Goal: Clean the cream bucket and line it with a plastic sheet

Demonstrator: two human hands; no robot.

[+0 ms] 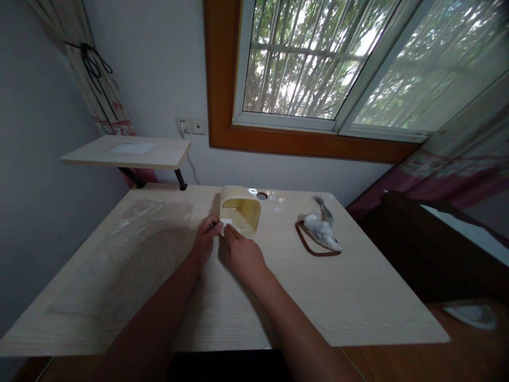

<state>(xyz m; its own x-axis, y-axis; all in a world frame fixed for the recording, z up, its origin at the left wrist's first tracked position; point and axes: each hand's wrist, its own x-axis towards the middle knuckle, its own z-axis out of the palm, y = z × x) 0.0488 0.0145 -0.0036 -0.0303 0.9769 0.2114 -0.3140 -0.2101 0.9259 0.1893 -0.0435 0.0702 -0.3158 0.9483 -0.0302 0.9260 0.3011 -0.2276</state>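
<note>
A cream plastic container (pixel 257 215) lies near the back of the table, its open side facing me and its inside yellowish. My left hand (pixel 205 236) has its fingers curled closed at the container's lower left edge, gripping there. At that same corner is a small white piece (pixel 226 222), like paper or tissue. My right hand (pixel 243 254) presses its closed fingertips against this white piece, just right of the left hand. What lies under the fingertips is partly hidden.
On the table (pixel 358 302), a clear plastic sheet (pixel 131 254) lies to the left. At right rests a grey-white bundle (pixel 321 229) with a brown loop (pixel 306 245). A raised shelf (pixel 91 151) with a paper (pixel 133 147) stands back left; a round hole (pixel 262 196) is behind the container.
</note>
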